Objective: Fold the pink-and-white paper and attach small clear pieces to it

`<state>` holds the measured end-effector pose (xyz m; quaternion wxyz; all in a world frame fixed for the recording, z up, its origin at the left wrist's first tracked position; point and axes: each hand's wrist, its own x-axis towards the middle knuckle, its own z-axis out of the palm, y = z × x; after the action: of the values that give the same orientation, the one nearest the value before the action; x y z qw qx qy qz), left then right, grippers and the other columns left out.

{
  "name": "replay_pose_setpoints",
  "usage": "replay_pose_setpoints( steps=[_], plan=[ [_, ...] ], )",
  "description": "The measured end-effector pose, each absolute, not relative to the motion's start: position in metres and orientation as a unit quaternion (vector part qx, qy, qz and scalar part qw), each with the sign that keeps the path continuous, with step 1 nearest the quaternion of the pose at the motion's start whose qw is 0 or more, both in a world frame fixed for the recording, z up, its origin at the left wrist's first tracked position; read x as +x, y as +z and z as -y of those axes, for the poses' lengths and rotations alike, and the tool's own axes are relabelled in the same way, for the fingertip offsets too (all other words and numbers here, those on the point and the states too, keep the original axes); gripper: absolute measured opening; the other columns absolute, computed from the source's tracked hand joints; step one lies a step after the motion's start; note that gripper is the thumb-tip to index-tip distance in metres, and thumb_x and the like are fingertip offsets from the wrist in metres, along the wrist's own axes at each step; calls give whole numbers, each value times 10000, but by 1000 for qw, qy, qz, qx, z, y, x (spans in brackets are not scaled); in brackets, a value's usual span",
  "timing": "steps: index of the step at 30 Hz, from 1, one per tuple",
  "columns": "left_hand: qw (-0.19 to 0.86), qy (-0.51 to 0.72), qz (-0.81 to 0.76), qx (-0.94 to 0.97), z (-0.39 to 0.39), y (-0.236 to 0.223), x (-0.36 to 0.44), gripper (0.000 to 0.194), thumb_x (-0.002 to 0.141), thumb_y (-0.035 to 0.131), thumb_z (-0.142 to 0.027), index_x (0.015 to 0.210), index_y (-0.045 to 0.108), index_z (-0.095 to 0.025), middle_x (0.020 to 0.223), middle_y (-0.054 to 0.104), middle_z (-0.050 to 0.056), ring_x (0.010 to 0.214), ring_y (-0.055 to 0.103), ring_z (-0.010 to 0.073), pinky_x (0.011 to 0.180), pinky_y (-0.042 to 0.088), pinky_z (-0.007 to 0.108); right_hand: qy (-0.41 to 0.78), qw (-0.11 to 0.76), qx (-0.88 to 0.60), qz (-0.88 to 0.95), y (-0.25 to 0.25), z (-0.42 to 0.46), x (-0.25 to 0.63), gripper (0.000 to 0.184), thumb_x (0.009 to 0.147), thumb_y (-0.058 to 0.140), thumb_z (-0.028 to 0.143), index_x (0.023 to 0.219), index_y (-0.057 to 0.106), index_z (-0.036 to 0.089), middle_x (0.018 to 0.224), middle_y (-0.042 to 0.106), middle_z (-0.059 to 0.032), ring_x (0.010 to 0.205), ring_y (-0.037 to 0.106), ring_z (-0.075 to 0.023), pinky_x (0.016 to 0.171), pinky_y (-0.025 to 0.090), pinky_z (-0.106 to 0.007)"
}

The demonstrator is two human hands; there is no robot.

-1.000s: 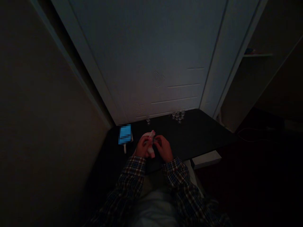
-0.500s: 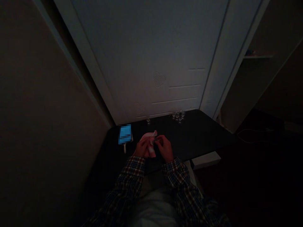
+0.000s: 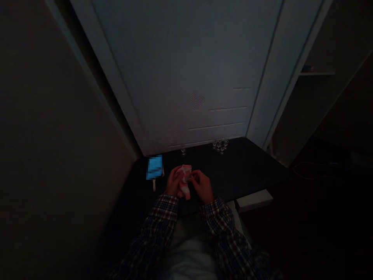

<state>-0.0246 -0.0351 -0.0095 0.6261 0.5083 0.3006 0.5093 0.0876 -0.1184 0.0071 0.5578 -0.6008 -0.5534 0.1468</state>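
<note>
Pink-and-white cloth (image 3: 184,187) is now showing a broader, bunched top at the lower centre of the frame, where half a second ago a rounded fold was arching toward a narrow upper-right tip. More of the left grip's fingers are showing along its left side than before. It is looking soft and crumpled, its pale patches running among deeper pink, with a lower end hanging toward the bottom of the frame. Left grip (image 3: 174,182) is pinching the cloth; right grip (image 3: 202,186) is meeting its right edge with bent fingertips, but I cannot tell what, if anything, they are pinching. Beyond, small stemmed glasses (image 3: 221,145) are standing clustered on the dark table (image 3: 247,167), right of centre.
</note>
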Motion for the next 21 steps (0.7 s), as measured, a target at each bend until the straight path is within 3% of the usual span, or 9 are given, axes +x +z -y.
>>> replay_pose_setpoints(
  steps=[10, 21],
  plan=[
    [639, 465, -293, 538, 37, -6, -26, 421, 613, 668, -319, 993, 575, -162, 1129, 570, 114, 1018, 539, 242, 818, 439, 332, 138, 544, -615, 554, 2, 117, 88, 178, 782, 478, 285, 931, 544, 212, 737, 571, 15, 664, 522, -119, 619, 391, -224],
    [609, 469, -316, 556, 37, -5, -26, 374, 598, 674, -342, 908, 593, -147, 904, 623, 63, 820, 582, 169, 725, 442, 273, 126, 520, -626, 567, 0, 116, 89, 143, 792, 477, 292, 860, 567, 206, 788, 578, -5, 700, 512, -124, 642, 383, -230]
  ],
)
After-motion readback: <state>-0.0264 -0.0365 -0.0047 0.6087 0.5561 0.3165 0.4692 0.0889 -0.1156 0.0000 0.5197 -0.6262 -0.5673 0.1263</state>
